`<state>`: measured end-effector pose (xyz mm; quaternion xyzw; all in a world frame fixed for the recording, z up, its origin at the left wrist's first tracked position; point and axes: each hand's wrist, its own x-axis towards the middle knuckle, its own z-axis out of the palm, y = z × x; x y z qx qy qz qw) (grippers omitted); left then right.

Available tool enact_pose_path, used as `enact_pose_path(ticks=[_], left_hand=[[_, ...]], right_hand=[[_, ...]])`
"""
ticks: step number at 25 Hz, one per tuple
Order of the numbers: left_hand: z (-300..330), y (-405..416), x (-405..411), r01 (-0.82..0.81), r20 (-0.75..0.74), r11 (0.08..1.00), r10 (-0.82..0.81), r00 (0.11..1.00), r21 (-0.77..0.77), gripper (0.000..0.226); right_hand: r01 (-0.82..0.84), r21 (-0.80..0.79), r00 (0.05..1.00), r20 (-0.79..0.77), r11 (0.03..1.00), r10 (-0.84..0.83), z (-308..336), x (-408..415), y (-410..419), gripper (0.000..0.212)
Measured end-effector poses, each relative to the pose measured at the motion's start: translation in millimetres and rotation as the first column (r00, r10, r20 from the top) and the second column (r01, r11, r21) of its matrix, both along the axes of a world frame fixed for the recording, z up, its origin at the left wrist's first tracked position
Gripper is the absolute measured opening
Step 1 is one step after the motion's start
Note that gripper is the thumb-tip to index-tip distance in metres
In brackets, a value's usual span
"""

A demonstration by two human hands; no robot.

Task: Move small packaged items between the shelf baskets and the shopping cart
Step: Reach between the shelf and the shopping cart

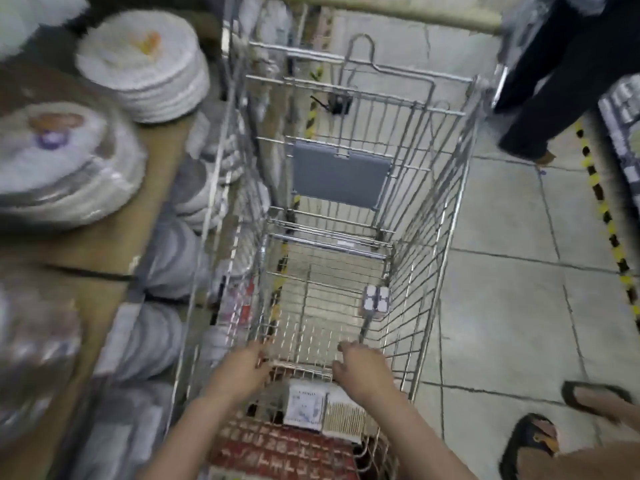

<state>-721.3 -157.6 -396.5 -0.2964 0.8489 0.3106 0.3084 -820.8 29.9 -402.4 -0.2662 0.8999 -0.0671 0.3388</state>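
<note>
Cart of bare wire standing in a tiled aisle, seen from above, grey flap hanging at the far end. Left hand reaching to the near wire rim, fingers curling loosely over it and slightly spread, thumb side blurred. Right hand resting just beside, fingers bent over the same rim, close together; whether actually gripping the wire, cannot tell through the blur. Lying in the basket by the right wall: small white packet, well apart from both hands. Sitting lower, beneath the wrists: white boxed item touching a pale ribbed pack, with a red patterned package nearest the body. Crowding the shelf on the left: wrapped stacks of white plates, all blurred. Showing at lower right: sandalled foot. Standing beyond the cart at upper right: someone's dark trouser legs.
</note>
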Motion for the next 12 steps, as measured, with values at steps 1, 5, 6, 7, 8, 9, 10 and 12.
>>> enact_pose_path(ticks=[1,5,6,7,8,9,10,12], left_hand=[[24.5,3.7,20.0,-0.045,-0.039,0.998,0.043,0.998,-0.033,0.033],[102.0,44.8,101.2,-0.355,-0.250,0.934,0.338,0.907,-0.026,0.027],[116.5,62.4,125.2,-0.452,-0.290,0.892,0.433,0.853,0.002,0.025],[126.6,80.2,146.2,-0.522,-0.323,0.852,0.499,0.804,0.018,0.025],[133.6,98.4,166.7,-0.570,-0.348,0.821,0.540,0.766,0.021,0.026],[138.9,116.8,187.4,-0.614,-0.370,0.789,0.577,0.728,0.021,0.026],[144.5,133.8,207.3,-0.658,-0.386,0.752,0.616,0.687,0.031,0.026],[159.9,168.1,248.2,-0.755,-0.398,0.654,0.705,0.588,0.044,0.027]], right_hand=[[-0.058,-0.032,0.998,-0.009,0.998,0.058,19.0,6.4,2.9,0.036],[-0.274,-0.161,0.961,-0.026,0.948,0.274,72.7,33.2,28.2,0.039],[-0.312,-0.187,0.949,-0.009,0.931,0.316,82.3,43.1,36.6,0.039],[-0.335,-0.210,0.939,0.010,0.919,0.344,90.2,51.0,44.8,0.039],[-0.354,-0.217,0.929,0.032,0.910,0.369,96.9,59.2,52.7,0.038],[-0.386,-0.229,0.912,0.047,0.893,0.407,102.6,68.1,59.5,0.038],[-0.421,-0.237,0.893,0.056,0.875,0.446,108.2,77.7,63.7,0.038],[-0.494,-0.246,0.849,0.070,0.834,0.524,123.4,102.8,68.2,0.036]])
